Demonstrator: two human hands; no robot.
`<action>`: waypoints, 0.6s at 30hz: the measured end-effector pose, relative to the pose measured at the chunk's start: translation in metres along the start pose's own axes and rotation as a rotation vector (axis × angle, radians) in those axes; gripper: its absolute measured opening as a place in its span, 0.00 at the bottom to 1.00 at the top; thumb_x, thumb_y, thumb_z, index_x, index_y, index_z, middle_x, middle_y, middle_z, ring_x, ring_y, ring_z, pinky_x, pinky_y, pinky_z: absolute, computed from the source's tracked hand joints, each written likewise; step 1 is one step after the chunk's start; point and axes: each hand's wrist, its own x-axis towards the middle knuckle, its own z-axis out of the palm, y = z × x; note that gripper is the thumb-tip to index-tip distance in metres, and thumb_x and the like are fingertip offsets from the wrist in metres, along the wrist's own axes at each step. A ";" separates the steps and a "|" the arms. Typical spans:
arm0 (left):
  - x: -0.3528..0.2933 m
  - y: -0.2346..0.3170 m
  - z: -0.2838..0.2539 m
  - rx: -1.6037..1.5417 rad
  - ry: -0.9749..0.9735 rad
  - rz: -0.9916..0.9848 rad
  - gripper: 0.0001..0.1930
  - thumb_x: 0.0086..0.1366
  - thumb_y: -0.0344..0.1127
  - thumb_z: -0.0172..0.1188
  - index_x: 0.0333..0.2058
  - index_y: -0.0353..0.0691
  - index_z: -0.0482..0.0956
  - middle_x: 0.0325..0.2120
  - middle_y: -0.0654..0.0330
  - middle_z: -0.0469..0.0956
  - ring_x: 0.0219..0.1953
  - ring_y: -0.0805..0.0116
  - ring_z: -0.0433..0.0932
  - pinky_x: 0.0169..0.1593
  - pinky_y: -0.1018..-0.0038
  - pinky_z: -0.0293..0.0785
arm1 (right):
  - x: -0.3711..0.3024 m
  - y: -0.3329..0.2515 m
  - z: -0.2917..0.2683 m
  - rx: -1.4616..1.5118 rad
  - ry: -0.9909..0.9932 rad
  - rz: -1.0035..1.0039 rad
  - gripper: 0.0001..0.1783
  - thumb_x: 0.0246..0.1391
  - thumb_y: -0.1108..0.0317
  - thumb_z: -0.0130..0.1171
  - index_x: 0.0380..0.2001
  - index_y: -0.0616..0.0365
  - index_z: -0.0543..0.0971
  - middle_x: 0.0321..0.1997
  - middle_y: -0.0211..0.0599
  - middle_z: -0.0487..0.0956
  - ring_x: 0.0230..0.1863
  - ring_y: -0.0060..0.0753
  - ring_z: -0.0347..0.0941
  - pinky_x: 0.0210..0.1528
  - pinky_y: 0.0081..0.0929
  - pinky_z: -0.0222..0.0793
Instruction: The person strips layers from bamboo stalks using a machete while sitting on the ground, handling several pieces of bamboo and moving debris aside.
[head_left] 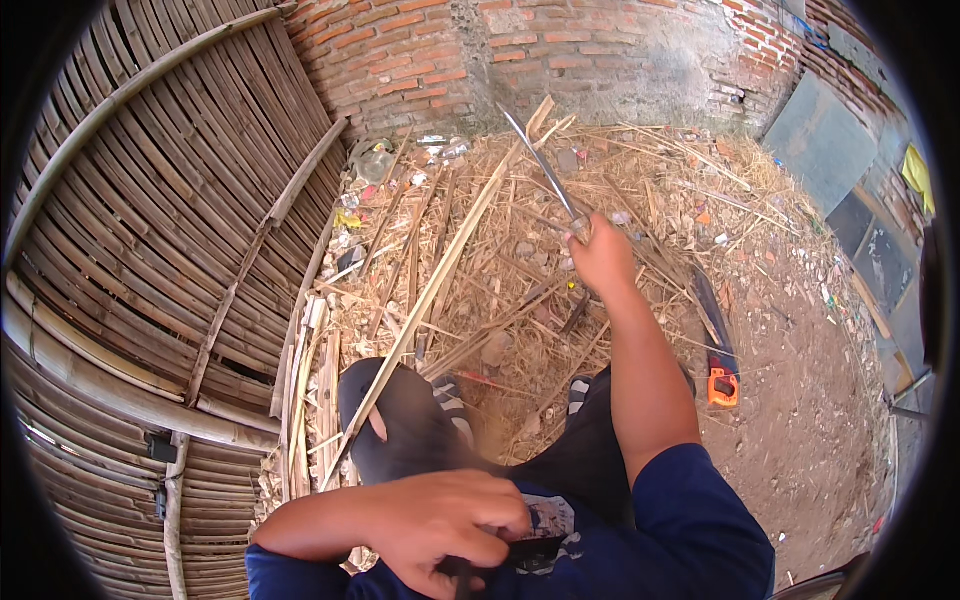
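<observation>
My right hand (605, 262), arm stretched forward, is closed round the handle of a machete (545, 165). Its long, narrow, slightly curved blade points away and to the left, over the split bamboo. The fist hides most of the grip. Close to my chest, my left hand (450, 525) is curled with its fingers bent inward. A dark narrow piece shows beneath those fingers, too little of it to name. A long pale bamboo strip (440, 270) slants across my left thigh, its far end split and lying near the blade's tip.
A handsaw with an orange handle (722, 385) lies on the ground to my right. Bamboo scraps and shavings (500, 260) litter the floor ahead. At left stands a bamboo slat wall (180, 180), at the back a brick wall (600, 60). Grey panels (822, 140) lean at right.
</observation>
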 end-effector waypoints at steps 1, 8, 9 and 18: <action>-0.005 0.006 -0.003 0.113 0.036 -0.018 0.10 0.56 0.37 0.69 0.25 0.41 0.76 0.41 0.54 0.75 0.41 0.50 0.78 0.35 0.62 0.71 | 0.001 0.000 0.000 0.002 -0.010 0.008 0.20 0.58 0.58 0.65 0.44 0.63 0.76 0.32 0.54 0.82 0.39 0.59 0.81 0.42 0.51 0.74; -0.037 0.041 -0.018 0.502 0.217 -0.070 0.10 0.59 0.45 0.71 0.29 0.46 0.85 0.39 0.64 0.78 0.39 0.58 0.82 0.35 0.67 0.77 | 0.004 0.005 0.010 0.009 0.015 -0.008 0.22 0.57 0.57 0.67 0.46 0.64 0.77 0.28 0.52 0.81 0.34 0.56 0.81 0.38 0.48 0.73; -0.040 0.044 -0.015 0.657 0.267 -0.031 0.10 0.60 0.45 0.71 0.30 0.47 0.84 0.39 0.65 0.78 0.40 0.59 0.82 0.35 0.67 0.77 | 0.003 0.007 0.013 0.004 0.032 -0.023 0.24 0.57 0.57 0.68 0.47 0.64 0.77 0.26 0.51 0.81 0.32 0.55 0.80 0.37 0.47 0.73; -0.104 0.100 0.019 1.508 0.948 0.312 0.23 0.72 0.63 0.48 0.45 0.52 0.77 0.50 0.64 0.72 0.47 0.52 0.76 0.43 0.52 0.73 | 0.004 -0.012 0.006 0.020 -0.026 -0.003 0.22 0.58 0.57 0.66 0.45 0.65 0.77 0.33 0.55 0.83 0.39 0.58 0.81 0.42 0.50 0.75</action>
